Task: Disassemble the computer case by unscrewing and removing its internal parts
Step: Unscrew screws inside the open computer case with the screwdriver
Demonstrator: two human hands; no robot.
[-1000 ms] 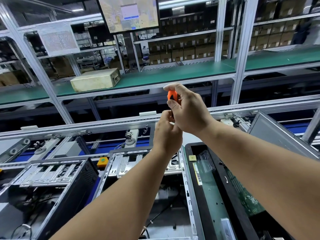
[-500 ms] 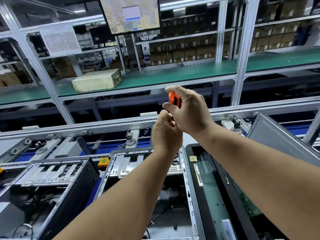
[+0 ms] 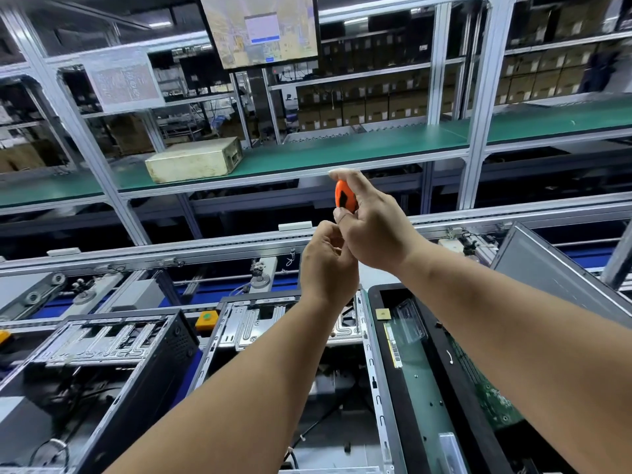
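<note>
Both hands are raised above the open computer case (image 3: pixel 371 388), a silver chassis lying on its side below my forearms. My right hand (image 3: pixel 376 230) grips an orange-and-black screwdriver handle (image 3: pixel 344 196), thumb and forefinger wrapped round it. My left hand (image 3: pixel 326 265) sits just below it with curled fingers closed near the tool's lower part, which is hidden behind the hands. The case's drive cage (image 3: pixel 260 323) shows at its far end.
A second open black case (image 3: pixel 102 354) lies at the left. A black-framed panel with green board (image 3: pixel 427 388) lies at the right, a grey lid (image 3: pixel 554 268) leaning behind it. A beige box (image 3: pixel 195 164) rests on the green shelf beyond the conveyor rail.
The handle has turned slightly in my right hand, and both hands have stayed in about the same place above the case.
</note>
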